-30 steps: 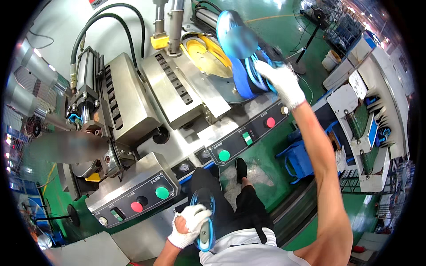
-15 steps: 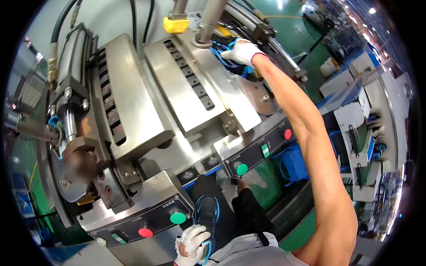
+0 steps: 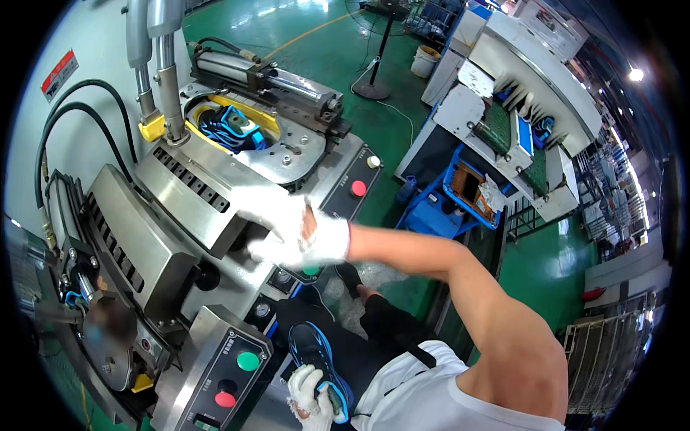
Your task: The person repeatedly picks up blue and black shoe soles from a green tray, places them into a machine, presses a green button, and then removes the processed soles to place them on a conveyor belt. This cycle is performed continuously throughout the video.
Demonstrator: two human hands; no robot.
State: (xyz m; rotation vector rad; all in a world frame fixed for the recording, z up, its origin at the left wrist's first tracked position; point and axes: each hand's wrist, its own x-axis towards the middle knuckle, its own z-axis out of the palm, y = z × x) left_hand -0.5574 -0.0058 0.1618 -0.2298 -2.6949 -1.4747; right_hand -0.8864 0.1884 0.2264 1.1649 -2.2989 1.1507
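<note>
Shoe, dark with a blue sole, sits low by the lap, left hand fingers gripping it. Second shoe now lies in the press cavity; right hand has pulled back, fingers loosely open, empty.

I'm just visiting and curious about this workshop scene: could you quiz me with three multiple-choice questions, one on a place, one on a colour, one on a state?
1. Where does the blue shoe on the machine lie?
A. in the yellow-rimmed opening
B. on the floor
C. in the blue crate

2. What colour are the gloves?
A. black
B. white
C. orange

3. The left hand is:
A. empty
B. pressing a button
C. gripping a shoe

A: yellow rim encircles it. B: the right hand shows white. C: fingers wrap the dark blue shoe.
</note>
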